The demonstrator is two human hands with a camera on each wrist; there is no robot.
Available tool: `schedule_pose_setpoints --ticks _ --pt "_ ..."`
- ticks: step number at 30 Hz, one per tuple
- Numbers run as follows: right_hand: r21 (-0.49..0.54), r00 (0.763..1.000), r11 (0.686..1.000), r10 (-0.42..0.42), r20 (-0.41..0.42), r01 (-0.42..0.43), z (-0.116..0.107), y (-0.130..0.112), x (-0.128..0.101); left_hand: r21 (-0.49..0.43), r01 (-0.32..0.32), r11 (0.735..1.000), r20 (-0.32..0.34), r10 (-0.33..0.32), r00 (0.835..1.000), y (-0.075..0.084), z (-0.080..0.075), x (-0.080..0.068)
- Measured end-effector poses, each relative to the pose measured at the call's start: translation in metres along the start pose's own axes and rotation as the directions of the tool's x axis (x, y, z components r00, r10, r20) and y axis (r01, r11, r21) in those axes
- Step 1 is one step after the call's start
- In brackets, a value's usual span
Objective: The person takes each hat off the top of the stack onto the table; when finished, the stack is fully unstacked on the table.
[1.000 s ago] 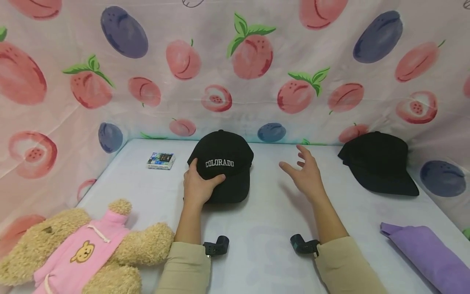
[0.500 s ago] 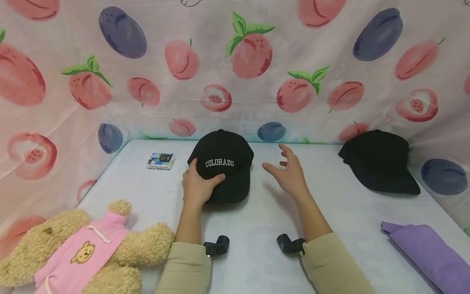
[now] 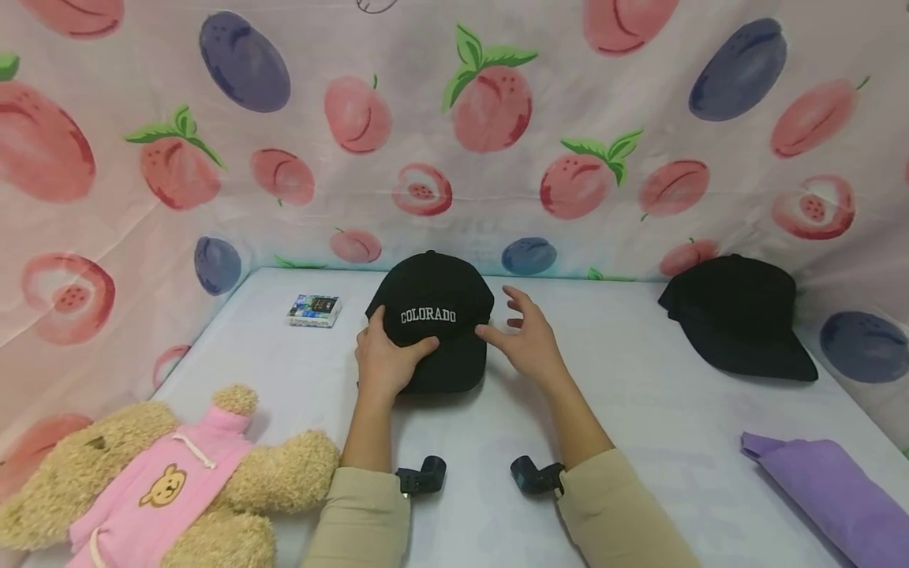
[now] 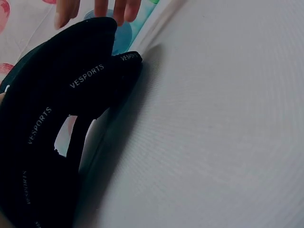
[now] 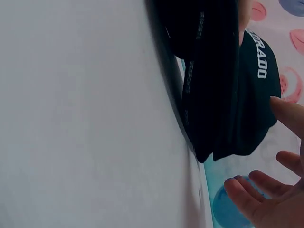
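A black baseball cap (image 3: pixel 435 282) with white COLORADO lettering sits at the back middle of the white table, brim facing me. My left hand (image 3: pixel 384 361) grips its left side, with the thumb laid over the brim. At the cap's right side my right hand (image 3: pixel 531 341) is held with fingers spread, the thumb close to the edge of the cap; whether it touches is unclear in the head view. The right wrist view has that hand's fingers (image 5: pixel 247 197) apart from the cap (image 5: pixel 251 90). Inside the cap (image 4: pixel 57 90), VESPORTS tape and the rear strap show in the left wrist view.
Another black cap (image 3: pixel 738 315) lies at the back right. A small blue-and-white box (image 3: pixel 315 311) is left of the held cap. A teddy bear (image 3: pixel 284 477) in a pink hoodie lies front left, a folded purple cloth (image 3: pixel 824 481) front right. A fruit-print curtain (image 3: pixel 483 197) hangs behind.
My right hand has moved left, from well right of the COLORADO cap to right beside it. The left hand and the cap have stayed in place.
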State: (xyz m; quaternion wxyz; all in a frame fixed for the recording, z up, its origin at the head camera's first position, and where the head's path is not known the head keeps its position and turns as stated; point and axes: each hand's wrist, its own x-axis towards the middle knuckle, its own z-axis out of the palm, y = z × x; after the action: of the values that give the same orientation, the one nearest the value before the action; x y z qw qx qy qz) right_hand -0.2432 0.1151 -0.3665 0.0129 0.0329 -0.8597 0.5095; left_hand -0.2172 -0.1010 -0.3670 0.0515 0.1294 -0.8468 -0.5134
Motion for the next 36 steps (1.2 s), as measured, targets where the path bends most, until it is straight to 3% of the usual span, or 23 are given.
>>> schedule_pose_setpoints --ticks 15,36 --pt "-0.051 0.998 0.997 -0.063 0.02 0.064 0.022 -0.009 -0.002 -0.006 -0.024 1.0 -0.022 0.024 0.999 0.003 0.002 -0.003" --pt "0.035 1.0 0.999 -0.023 0.021 0.022 0.01 -0.016 -0.002 0.014 -0.093 0.996 -0.026 0.094 0.995 0.012 0.001 -0.004"
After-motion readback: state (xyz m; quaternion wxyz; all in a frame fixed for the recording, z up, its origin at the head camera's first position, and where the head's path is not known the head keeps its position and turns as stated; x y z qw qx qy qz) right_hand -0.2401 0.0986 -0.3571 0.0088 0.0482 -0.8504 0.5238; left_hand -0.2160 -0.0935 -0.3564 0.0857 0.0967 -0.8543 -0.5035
